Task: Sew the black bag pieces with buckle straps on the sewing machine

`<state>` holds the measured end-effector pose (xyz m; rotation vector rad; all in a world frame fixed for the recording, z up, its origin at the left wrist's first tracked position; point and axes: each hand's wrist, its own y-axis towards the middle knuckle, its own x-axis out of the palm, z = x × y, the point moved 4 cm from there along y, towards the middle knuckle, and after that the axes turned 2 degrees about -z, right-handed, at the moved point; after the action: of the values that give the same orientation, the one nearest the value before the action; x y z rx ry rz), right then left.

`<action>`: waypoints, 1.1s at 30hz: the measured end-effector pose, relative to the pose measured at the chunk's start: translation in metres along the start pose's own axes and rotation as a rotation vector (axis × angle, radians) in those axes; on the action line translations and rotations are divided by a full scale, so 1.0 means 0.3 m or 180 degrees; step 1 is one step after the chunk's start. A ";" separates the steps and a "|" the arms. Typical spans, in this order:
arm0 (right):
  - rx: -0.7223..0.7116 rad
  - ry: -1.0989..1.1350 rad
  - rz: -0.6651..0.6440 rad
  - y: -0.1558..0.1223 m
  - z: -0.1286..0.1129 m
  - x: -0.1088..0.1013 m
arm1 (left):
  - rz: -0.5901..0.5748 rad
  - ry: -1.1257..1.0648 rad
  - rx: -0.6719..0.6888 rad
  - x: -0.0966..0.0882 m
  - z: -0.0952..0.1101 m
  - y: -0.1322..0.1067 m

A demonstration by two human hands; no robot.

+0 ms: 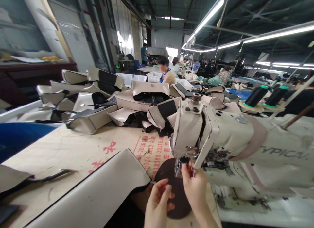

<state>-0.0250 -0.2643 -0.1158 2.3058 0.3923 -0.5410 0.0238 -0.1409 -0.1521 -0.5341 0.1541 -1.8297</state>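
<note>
Cream-and-black panels (142, 100) lie heaped beyond us — our right hand (193, 188) pinches something too small to tell at the sewing machine (220, 139), our left hand (158, 202) hangs open over a dark round piece (178, 195).

Sewing machine head (196, 130): cream enamel over metal, semi-gloss, scuffed and grimy along the edges. Presser foot (190, 153): bright bare steel, lightly soiled. Nearest panel (98, 188): smooth cream vinyl, soft sheen, finished with matt black edge binding (73, 189). Work table (61, 149): pale board, matt and scratched, printed in red. Round piece (179, 202): dark brown, matt, material unclear. Thread cones (256, 95): black thread, faint sheen, wound tight, on pale bases (247, 106).
</note>
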 end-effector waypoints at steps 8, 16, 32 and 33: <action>-0.0590 -0.0389 -0.0040 -0.004 -0.012 0.013 | -0.0072 0.0057 0.0033 -0.001 0.002 0.001; -0.0684 -0.0558 -0.0125 -0.029 -0.022 -0.014 | -0.0510 0.0478 0.0305 0.020 0.038 0.032; 0.0090 0.0729 -0.0131 -0.118 0.074 -0.131 | -0.0438 0.0025 0.0753 -0.071 0.237 0.259; 0.0208 0.0867 -0.0078 -0.132 0.067 -0.134 | -0.0560 -0.0720 0.0421 -0.069 0.234 0.254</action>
<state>-0.0820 -0.2562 -0.1325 2.4477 0.5401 -0.2537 0.1254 -0.1351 -0.1235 -0.6733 -0.1708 -1.9179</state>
